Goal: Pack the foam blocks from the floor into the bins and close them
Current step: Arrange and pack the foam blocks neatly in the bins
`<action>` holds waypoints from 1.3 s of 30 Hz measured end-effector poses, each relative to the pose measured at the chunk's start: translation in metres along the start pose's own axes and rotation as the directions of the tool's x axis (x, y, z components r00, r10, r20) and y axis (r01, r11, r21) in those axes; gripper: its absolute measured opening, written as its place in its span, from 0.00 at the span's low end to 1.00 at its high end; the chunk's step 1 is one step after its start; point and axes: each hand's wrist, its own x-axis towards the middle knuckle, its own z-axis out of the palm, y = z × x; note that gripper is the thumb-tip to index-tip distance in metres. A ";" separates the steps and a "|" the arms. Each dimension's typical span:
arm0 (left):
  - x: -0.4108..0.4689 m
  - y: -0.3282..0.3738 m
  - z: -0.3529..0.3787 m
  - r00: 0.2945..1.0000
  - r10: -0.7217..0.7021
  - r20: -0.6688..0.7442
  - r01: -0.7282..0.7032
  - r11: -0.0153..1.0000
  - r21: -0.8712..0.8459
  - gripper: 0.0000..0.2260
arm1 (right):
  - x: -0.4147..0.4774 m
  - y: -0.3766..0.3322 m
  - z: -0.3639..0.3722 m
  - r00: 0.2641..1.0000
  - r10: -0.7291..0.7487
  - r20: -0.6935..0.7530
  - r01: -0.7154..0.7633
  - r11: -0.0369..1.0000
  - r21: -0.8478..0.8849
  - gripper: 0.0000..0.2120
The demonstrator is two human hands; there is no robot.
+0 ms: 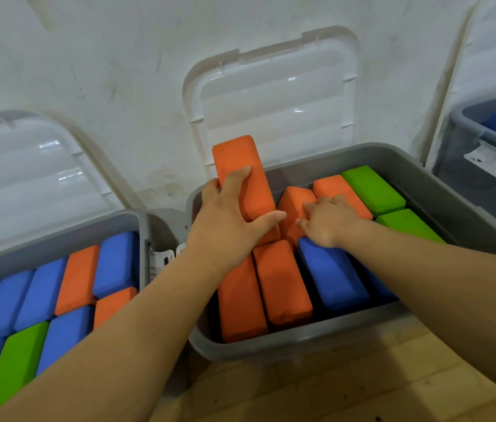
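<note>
A grey middle bin [423,190] stands in front of me with its clear lid [274,95] leaning open against the wall. My left hand [225,226] grips a tilted orange foam block [240,169] that sticks up above the bin's far left corner. My right hand [329,219] rests with straight fingers on another tilted orange block [294,205] in the bin's middle. Two orange blocks [281,284] and a blue block [332,272] lie at the front. An orange block [336,185] and green blocks [373,188] lie at the back right.
The left grey bin [58,239] is filled with blue, orange and green blocks, with its lid [27,178] open against the wall. A third grey bin [490,141] at the right holds a blue block. Wooden floor [362,385] shows below the bins.
</note>
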 end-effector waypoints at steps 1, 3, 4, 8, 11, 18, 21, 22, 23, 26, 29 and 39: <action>0.000 0.000 0.001 1.000 -0.001 -0.009 0.001 1.000 -0.003 0.39 | 0.001 -0.003 0.000 1.000 0.027 0.012 -0.027 1.000 0.015 0.29; 0.001 -0.003 0.001 1.000 0.001 -0.027 -0.002 0.999 -0.032 0.37 | -0.001 -0.009 0.001 0.999 0.041 0.025 -0.042 0.998 0.049 0.33; 0.002 -0.005 0.000 0.999 0.005 -0.043 -0.007 0.999 -0.047 0.36 | -0.002 -0.011 0.002 0.999 0.041 0.029 -0.043 0.997 0.068 0.33; 0.003 -0.014 -0.008 0.998 0.009 -0.070 -0.013 0.998 -0.063 0.33 | -0.005 -0.019 0.006 1.000 0.016 -0.001 -0.015 0.990 0.143 0.33; 0.002 -0.016 -0.011 0.998 0.003 -0.062 -0.007 0.997 -0.071 0.33 | -0.005 -0.020 0.006 1.000 -0.008 -0.013 0.010 0.986 0.166 0.31; 0.007 -0.011 -0.015 0.994 -0.048 -0.097 0.036 0.993 -0.114 0.33 | -0.006 -0.013 0.005 0.987 -0.004 -0.160 0.065 0.923 0.378 0.30; 0.009 -0.010 -0.012 0.994 -0.046 -0.101 0.036 0.994 -0.102 0.33 | -0.008 -0.007 -0.003 0.966 -0.024 -0.259 0.135 0.897 0.422 0.29; 0.010 -0.009 -0.011 0.994 -0.044 -0.101 0.035 0.995 -0.092 0.33 | -0.009 -0.006 -0.009 0.952 -0.017 -0.307 0.157 0.885 0.439 0.28; 0.011 -0.007 -0.009 0.994 -0.046 -0.102 0.037 0.995 -0.088 0.33 | -0.010 -0.006 -0.017 0.933 -0.006 -0.360 0.182 0.871 0.456 0.28; 0.013 -0.001 -0.005 0.993 -0.056 -0.108 0.046 0.995 -0.086 0.33 | -0.013 -0.003 -0.044 0.875 0.045 -0.482 0.219 0.851 0.477 0.28; 0.014 0.003 -0.002 0.994 -0.046 -0.099 0.040 0.997 -0.062 0.33 | -0.014 0.002 -0.054 0.856 0.043 -0.515 0.244 0.844 0.477 0.27; 0.021 0.014 0.007 0.998 -0.002 -0.066 0.004 0.999 0.035 0.34 | -0.013 0.015 -0.040 0.847 -0.115 -0.520 0.322 0.888 0.328 0.24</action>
